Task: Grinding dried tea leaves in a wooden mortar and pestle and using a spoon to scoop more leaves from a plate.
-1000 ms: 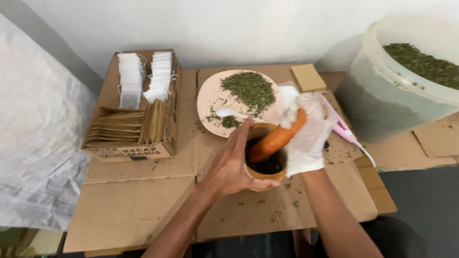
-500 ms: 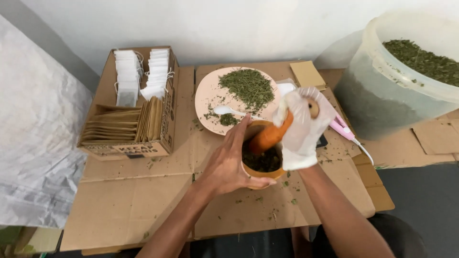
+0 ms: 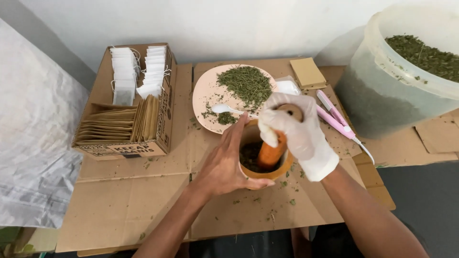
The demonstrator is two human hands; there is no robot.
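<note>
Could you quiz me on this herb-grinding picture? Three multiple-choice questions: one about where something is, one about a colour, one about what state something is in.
1. Where is the white spoon?
A in the bucket
B on the plate
C in the box

2. What colour is the pestle?
A orange
B blue
C black

3. How is the right hand dressed?
A bare
B white glove
C bandaged

Answers: 1 B, it lies on the plate beside the herbs. 2 A, its orange shaft stands in the mortar. 3 B, a white glove covers it while the left hand is bare.
</note>
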